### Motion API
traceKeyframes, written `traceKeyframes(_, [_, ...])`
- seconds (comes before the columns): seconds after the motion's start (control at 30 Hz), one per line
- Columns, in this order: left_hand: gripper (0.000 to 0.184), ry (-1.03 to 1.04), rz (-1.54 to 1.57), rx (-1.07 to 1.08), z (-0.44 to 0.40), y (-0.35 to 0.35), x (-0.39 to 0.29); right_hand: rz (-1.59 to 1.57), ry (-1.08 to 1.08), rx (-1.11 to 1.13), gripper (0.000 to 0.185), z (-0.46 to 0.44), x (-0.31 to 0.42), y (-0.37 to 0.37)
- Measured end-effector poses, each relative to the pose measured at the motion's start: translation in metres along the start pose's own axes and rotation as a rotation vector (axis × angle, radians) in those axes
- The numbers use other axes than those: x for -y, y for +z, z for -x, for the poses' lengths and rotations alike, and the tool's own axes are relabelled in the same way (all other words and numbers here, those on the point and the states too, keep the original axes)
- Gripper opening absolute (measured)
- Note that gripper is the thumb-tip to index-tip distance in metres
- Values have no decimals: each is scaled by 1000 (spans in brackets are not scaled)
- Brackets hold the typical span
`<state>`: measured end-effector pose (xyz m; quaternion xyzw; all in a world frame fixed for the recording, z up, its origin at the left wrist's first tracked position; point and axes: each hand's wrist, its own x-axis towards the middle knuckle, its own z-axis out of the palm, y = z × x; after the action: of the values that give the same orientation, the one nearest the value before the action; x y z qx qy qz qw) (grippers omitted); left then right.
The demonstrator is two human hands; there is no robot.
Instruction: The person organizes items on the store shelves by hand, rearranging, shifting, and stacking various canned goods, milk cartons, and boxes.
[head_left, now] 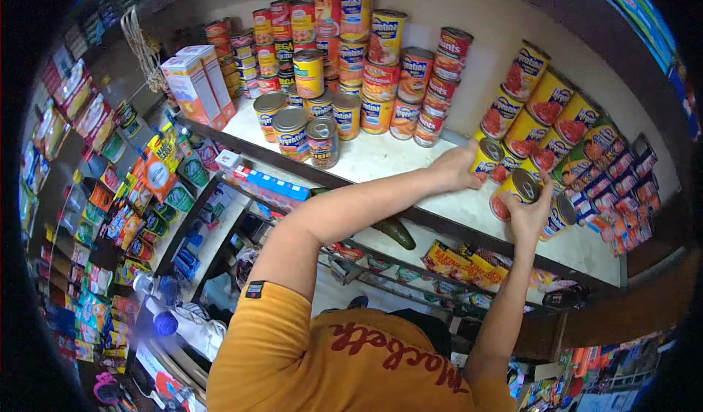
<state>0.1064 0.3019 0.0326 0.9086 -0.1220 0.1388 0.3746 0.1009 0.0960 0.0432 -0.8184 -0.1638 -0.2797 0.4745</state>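
My left hand (455, 167) reaches across to a yellow corned beef can (484, 165) on the white shelf. Its thumb is in front and its fingers are at the can's far side, partly hidden. My right hand (530, 206) is closed around another yellow corned beef can (505, 198), whose pull-tab lid faces up. Just right of that hand, a further yellow can (559, 214) stands near the shelf edge. Behind both hands rise stacked yellow cans (527, 134) with red meat pictures on their labels.
Rows of stacked cans (362, 68) stand at the back left, beside an orange-and-white box (196, 86). Small stacked tins (622, 200) fill the right end. The dark shelf edge (432, 225) runs below my arms, with yellow packets (465, 266) on the level beneath.
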Motion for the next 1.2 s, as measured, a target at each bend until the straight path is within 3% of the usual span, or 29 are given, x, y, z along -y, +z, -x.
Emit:
traceKeyframes(0.07, [71,-2,-11,21,1,-4,-2,-23,-33,-26,73,2,1,0])
traceKeyframes(0.17, [68,33,-65,26,5,-6,-1,-259,110,-5,66,0,-13,1])
traceKeyframes(0.2, [67,48,-95,25,5,-7,0,-216,32,-34,57,-1,-13,2])
traceKeyframes(0.33, [71,67,-176,22,6,-10,1,-229,80,-56,45,0,-13,2])
traceKeyframes(0.47, [75,82,-232,73,3,-15,-1,-64,-287,-284,32,2,2,-5])
traceKeyframes(0.57, [78,102,-231,79,1,-16,0,-759,-384,-50,24,14,71,-45])
traceKeyframes(0.63, [81,99,-270,79,0,-18,-3,-942,-569,120,23,23,107,-71])
traceKeyframes(0.77, [81,110,-298,53,-1,-13,2,-808,-1082,496,22,35,159,-104])
traceKeyframes(0.87, [77,109,-302,24,2,-12,3,-662,-1267,630,21,41,178,-110])
traceKeyframes(1.2, [72,107,-314,64,6,-16,1,-543,-1372,718,18,53,183,-119])
